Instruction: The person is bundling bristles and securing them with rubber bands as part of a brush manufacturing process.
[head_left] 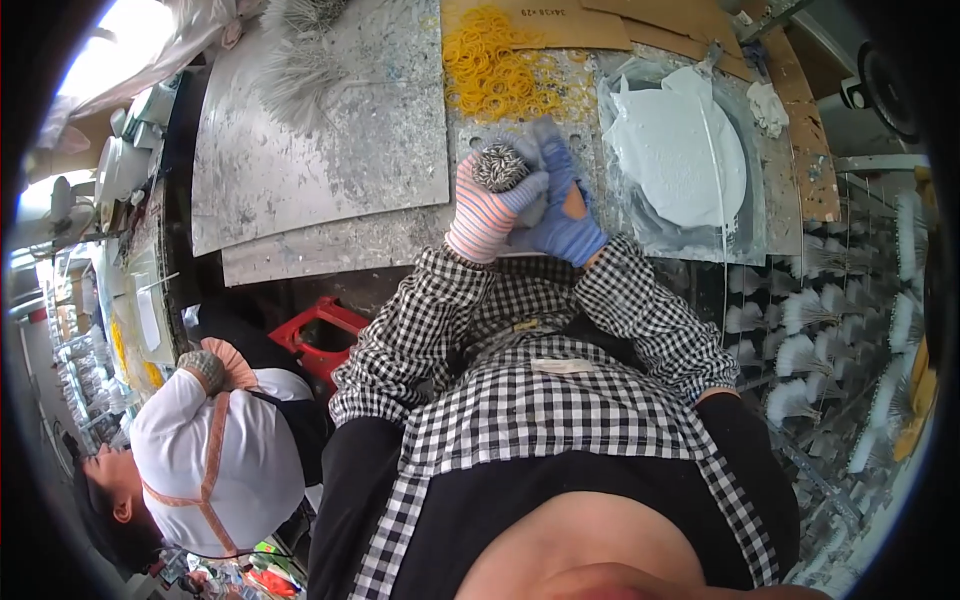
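Observation:
My left hand (482, 212), in a striped knit glove, is closed round a bundle of thin strands (500, 167). The bundle's round end faces up, speckled black and white. Close against its right side is my right hand (565, 205), in a blue glove with a hole that shows skin. The right fingers stretch away from me, lying along the bundle rather than wrapped round it. Both hands are above the near edge of the worktable (400, 225). The bundle's lower part is mostly hidden by the gloves.
Yellow rubber bands (490, 65) lie heaped beyond my hands. To the right, white paste (680, 145) covers a smeared board. Loose pale bristle bundles (300, 80) lie at far left. Racks of white tufts (810, 310) stand at right. A person (225, 450) sits at left, near a red stool (320, 335).

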